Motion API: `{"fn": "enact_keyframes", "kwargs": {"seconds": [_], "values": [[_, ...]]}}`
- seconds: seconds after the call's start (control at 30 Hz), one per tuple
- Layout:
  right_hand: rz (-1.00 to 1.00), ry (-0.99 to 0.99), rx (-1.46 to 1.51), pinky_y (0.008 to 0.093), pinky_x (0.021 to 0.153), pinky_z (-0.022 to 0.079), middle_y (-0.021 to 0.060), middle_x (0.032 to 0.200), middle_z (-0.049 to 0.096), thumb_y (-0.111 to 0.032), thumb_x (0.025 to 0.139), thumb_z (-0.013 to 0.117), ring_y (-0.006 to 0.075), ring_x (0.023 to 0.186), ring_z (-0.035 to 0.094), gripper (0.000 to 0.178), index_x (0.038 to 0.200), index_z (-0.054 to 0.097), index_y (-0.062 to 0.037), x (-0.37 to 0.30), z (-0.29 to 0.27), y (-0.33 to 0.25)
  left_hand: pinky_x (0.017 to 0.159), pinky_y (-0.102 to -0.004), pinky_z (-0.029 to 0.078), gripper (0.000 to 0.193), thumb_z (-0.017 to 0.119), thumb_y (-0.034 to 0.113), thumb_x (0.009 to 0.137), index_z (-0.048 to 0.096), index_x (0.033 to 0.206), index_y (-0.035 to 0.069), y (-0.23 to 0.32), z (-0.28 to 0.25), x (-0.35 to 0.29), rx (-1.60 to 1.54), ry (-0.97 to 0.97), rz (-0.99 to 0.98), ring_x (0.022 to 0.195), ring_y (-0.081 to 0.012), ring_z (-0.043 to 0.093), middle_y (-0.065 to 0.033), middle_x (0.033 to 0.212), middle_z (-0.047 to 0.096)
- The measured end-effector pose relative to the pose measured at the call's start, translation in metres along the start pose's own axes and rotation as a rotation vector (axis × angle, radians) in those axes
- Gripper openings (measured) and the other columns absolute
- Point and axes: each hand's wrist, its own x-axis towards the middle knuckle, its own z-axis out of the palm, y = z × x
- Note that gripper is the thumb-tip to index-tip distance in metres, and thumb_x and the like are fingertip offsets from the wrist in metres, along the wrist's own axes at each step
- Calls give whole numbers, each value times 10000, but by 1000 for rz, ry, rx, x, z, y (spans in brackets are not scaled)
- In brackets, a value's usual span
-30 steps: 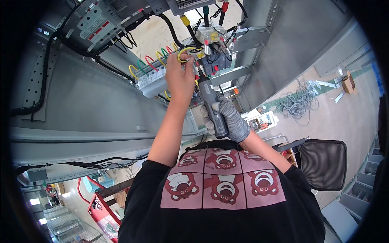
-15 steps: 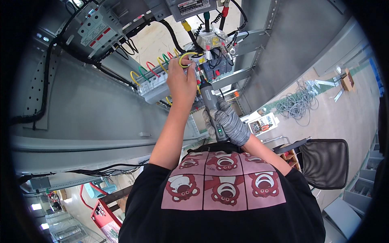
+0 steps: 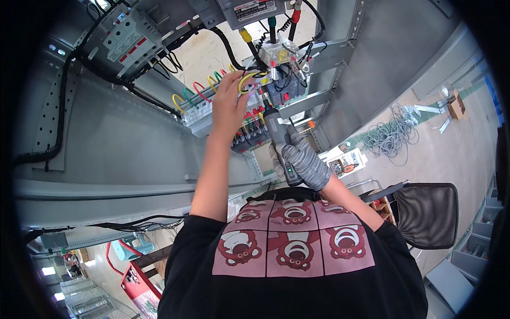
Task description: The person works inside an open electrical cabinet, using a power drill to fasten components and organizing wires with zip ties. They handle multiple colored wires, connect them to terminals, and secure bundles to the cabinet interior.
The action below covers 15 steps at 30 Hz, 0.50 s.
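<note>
Left hand (image 3: 228, 109): shifted leftward; grip on thin yellow wire loop (image 3: 241, 85) unclear
Right hand (image 3: 304, 161): still grasping dark-grey cylindrical power screwdriver (image 3: 276, 126)

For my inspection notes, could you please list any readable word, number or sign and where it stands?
Label on the grey device: too small to read.
Label on the white-fronted unit: too small.
Power screwdriver: markings too small.
Black shirt: lettering blurred.
</note>
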Motion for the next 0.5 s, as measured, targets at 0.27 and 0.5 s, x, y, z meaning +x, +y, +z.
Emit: {"fn": "enact_keyframes", "kwargs": {"seconds": [0.27,0.5], "values": [[74,-17,54,250,527,480,45,854,592,-139,895,551,107,623,563,627,1449,273,-46,-2,0,-12,813,-379,488,378,732,178,725,656,1087,98,-5,-8,14,221,-8,119,960,-267,621,-41,1204,637],[47,-11,115,252,488,504,61,830,615,-155,897,580,138,588,603,462,1311,414,-33,-2,-3,-12,1023,-409,378,397,648,138,826,594,1217,96,1,-12,18,29,-79,118,1082,-311,569,-101,1196,631]]}}
